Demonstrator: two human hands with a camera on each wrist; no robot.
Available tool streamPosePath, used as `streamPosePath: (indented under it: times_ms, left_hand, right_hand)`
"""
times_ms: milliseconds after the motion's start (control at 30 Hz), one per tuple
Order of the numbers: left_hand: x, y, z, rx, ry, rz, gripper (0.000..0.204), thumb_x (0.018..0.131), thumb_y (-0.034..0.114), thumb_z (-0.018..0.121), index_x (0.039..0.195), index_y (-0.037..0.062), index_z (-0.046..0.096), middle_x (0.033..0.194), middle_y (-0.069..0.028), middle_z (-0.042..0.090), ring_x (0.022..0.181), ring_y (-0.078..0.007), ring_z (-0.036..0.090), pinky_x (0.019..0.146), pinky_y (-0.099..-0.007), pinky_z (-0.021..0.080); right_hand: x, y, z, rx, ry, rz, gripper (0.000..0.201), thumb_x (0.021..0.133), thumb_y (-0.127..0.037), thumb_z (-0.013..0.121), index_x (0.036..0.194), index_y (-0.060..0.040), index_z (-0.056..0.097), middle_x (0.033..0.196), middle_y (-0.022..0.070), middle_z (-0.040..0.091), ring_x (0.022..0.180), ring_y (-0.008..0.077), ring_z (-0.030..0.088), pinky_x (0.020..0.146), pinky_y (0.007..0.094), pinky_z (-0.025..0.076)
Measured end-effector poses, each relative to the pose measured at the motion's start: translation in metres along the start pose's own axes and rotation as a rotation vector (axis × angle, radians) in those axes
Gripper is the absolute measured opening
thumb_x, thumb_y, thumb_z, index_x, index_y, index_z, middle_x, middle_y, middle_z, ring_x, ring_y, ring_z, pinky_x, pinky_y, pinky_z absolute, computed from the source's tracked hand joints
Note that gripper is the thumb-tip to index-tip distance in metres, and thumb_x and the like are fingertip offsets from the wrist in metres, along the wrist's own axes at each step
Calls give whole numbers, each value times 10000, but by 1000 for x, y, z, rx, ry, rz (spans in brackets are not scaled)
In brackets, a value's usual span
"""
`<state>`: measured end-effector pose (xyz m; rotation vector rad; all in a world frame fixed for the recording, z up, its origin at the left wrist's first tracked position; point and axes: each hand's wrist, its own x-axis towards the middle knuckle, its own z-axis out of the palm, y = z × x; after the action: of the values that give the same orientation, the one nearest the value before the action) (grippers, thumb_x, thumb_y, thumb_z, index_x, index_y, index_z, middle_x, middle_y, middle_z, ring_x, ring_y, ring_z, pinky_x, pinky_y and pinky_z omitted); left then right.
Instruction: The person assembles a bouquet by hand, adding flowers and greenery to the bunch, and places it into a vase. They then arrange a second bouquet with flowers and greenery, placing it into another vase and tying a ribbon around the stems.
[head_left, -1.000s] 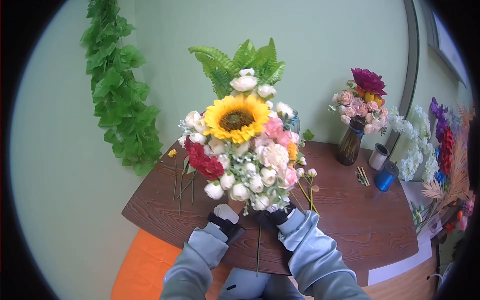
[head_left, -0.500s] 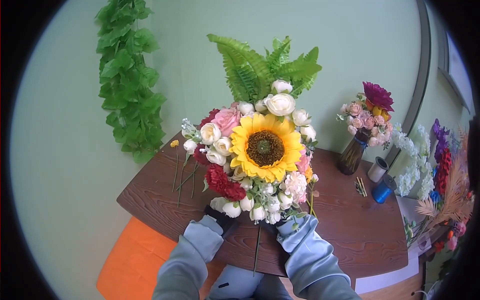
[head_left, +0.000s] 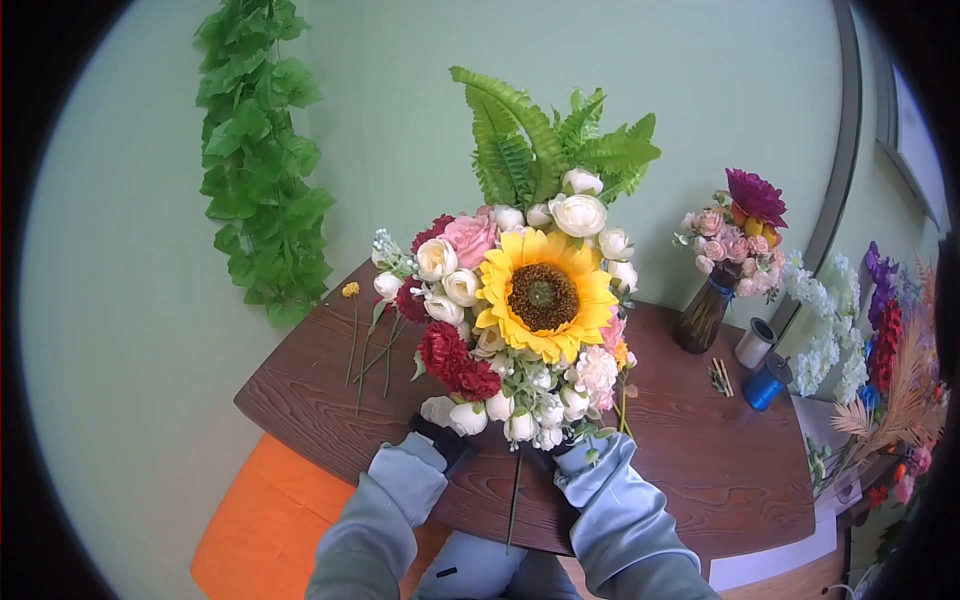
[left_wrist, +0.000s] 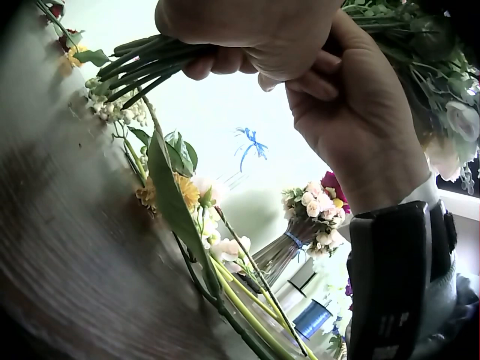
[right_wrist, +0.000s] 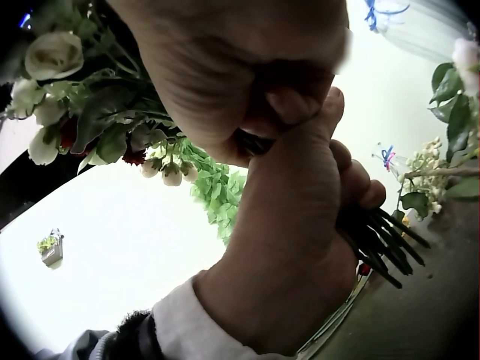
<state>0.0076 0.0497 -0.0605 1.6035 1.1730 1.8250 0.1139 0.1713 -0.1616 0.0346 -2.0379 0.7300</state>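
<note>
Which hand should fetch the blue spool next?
Probably the right hand: the blue spool sits on its side of the table. The left hand, gripping the stems lower down, could support the bouquet.

Big mixed bouquet (head_left: 500, 345), full & rounded, held up over table (head_left: 700, 480), blooms facing head cam. Lg yellow sunflower (head_left: 543, 297), brown ctr, near mid. Green fern fronds (head_left: 515, 140) stick up at top/back. White blooms (head_left: 578, 215) all round; dk red flowers (head_left: 455, 360) lower L, pink rose (head_left: 470, 240) upper L, pale pink bloom (head_left: 595, 370) lower R. Dk green stems (left_wrist: 150, 64) bunched tight, ends uneven, poking past L hand (right_wrist: 300, 195), fingers curled round; R hand (left_wrist: 364, 124) grips nearer blooms.
</note>
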Motion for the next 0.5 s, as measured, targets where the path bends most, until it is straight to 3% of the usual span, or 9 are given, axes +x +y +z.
streamPosePath:
  times_ms: [133,500]
  left_hand:
    - [-25,-4,-12,-31,-16,-13,107,920,209,470,933,103,472,740,-38,498,666,-153,476,594,-288,413]
    - [-15,-8,-19,-97,-95,-54,106,938,209,452,916,105,458,701,-29,486,622,-135,468,559,-274,412]
  right_hand:
    - [-17,-5,-8,-98,19,-48,368,918,-132,466,1282,-90,434,1220,81,490,1134,234,476,993,368,362]
    - [12,-8,-5,-371,110,-169,357,919,-137,456,1272,-91,447,1220,86,493,1136,243,477,990,373,363]
